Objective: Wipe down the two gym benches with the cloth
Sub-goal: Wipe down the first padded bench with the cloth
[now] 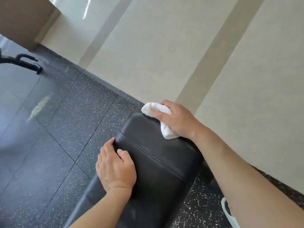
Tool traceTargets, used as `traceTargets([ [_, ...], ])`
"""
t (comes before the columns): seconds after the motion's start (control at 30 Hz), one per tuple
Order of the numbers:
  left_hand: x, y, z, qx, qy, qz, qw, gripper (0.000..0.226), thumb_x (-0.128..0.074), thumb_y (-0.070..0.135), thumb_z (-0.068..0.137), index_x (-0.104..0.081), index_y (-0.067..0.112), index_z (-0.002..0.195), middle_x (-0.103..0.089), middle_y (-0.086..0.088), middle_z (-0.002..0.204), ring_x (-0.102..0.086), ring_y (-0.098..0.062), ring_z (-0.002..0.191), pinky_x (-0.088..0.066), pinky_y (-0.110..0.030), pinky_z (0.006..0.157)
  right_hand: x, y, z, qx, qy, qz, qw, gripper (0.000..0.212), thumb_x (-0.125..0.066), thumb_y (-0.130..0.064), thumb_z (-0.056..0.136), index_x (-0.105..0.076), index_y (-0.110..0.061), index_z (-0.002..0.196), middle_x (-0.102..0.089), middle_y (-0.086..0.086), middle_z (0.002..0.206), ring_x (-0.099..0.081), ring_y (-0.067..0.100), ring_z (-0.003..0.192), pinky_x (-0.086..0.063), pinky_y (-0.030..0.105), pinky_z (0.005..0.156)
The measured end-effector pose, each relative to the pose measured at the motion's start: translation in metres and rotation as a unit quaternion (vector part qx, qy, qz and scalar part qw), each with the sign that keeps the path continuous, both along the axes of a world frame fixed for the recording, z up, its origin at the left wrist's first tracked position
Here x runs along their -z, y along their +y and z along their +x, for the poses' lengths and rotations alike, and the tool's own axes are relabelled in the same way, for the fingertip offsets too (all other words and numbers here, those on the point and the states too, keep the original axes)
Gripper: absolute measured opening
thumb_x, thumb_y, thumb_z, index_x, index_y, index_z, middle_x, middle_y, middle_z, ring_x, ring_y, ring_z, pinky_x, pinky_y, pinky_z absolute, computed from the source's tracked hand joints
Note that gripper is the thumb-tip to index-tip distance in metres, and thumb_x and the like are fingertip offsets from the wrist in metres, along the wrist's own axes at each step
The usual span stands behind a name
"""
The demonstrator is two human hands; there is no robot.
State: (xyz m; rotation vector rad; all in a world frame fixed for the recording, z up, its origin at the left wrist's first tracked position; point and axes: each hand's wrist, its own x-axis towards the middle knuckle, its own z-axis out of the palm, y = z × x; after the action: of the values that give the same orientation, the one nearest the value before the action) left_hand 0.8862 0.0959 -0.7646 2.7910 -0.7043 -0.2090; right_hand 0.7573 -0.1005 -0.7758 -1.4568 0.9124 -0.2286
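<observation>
A black padded gym bench (153, 163) runs from the bottom centre up to the middle of the view. My right hand (176, 120) grips a bunched white cloth (156, 109) and presses it on the far right corner of the pad. My left hand (115, 168) holds the pad's left edge, fingers curled over the side and thumb on top. Only one bench pad is in view.
Speckled black rubber floor tiles (65, 129) spread to the left. A pale wall (181, 55) stands close behind the bench. Black tubular equipment feet (31, 63) sit at far left. A white shoe (227, 213) shows at bottom right.
</observation>
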Motion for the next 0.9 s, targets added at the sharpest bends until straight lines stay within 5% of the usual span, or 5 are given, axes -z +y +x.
traceTargets([
  [0.17, 0.000, 0.002, 0.001, 0.014, -0.003, -0.009, 1.000, 0.060, -0.029, 0.036, 0.089, -0.053, 0.018, 0.141, -0.061, -0.010, 0.142, -0.052, -0.035, 0.129, -0.037, -0.051, 0.110, 0.018, 0.039, -0.079, 0.081, -0.028, -0.026, 0.996, 0.021, -0.065, -0.053, 0.097, -0.061, -0.032, 0.095, -0.066, -0.017, 0.078, -0.063, -0.001, 0.071, -0.043, 0.011, 0.062],
  [0.33, 0.000, 0.003, 0.001, 0.016, 0.002, -0.021, 1.000, 0.061, -0.027, 0.039, 0.089, -0.053, 0.021, 0.141, -0.060, -0.009, 0.142, -0.053, -0.035, 0.129, -0.038, -0.052, 0.110, 0.020, 0.091, -0.098, 0.214, -0.027, -0.145, 0.966, 0.004, -0.062, -0.034, 0.102, -0.060, -0.032, 0.099, -0.059, -0.012, 0.097, -0.060, 0.009, 0.092, -0.045, 0.023, 0.076],
  [0.43, -0.002, 0.004, 0.000, 0.016, 0.004, -0.023, 1.000, 0.061, -0.027, 0.040, 0.089, -0.053, 0.021, 0.141, -0.060, -0.008, 0.142, -0.053, -0.034, 0.128, -0.038, -0.052, 0.111, 0.015, 0.080, -0.083, 0.186, 0.020, -0.197, 0.962, 0.006, -0.061, -0.031, 0.101, -0.059, -0.027, 0.097, -0.053, -0.012, 0.095, -0.055, 0.011, 0.089, -0.041, 0.029, 0.073],
  [0.63, 0.000, 0.005, 0.002, 0.024, 0.000, -0.020, 1.000, 0.056, -0.030, 0.037, 0.093, -0.052, 0.021, 0.142, -0.060, -0.007, 0.141, -0.054, -0.033, 0.129, -0.038, -0.053, 0.111, 0.010, 0.060, -0.065, 0.197, -0.012, -0.070, 0.978, 0.017, -0.066, -0.032, 0.098, -0.061, -0.034, 0.082, -0.060, -0.017, 0.085, -0.058, 0.005, 0.082, -0.043, 0.031, 0.073],
  [0.9, 0.004, 0.005, 0.004, 0.014, 0.001, -0.019, 1.000, 0.042, -0.041, 0.026, 0.102, -0.051, 0.021, 0.142, -0.061, -0.007, 0.140, -0.053, -0.032, 0.128, -0.037, -0.051, 0.112, 0.024, 0.167, -0.079, 0.402, -0.008, -0.246, 0.882, 0.016, -0.059, -0.020, 0.102, -0.061, -0.015, 0.117, -0.051, -0.004, 0.118, -0.052, 0.005, 0.118, -0.040, 0.019, 0.100],
])
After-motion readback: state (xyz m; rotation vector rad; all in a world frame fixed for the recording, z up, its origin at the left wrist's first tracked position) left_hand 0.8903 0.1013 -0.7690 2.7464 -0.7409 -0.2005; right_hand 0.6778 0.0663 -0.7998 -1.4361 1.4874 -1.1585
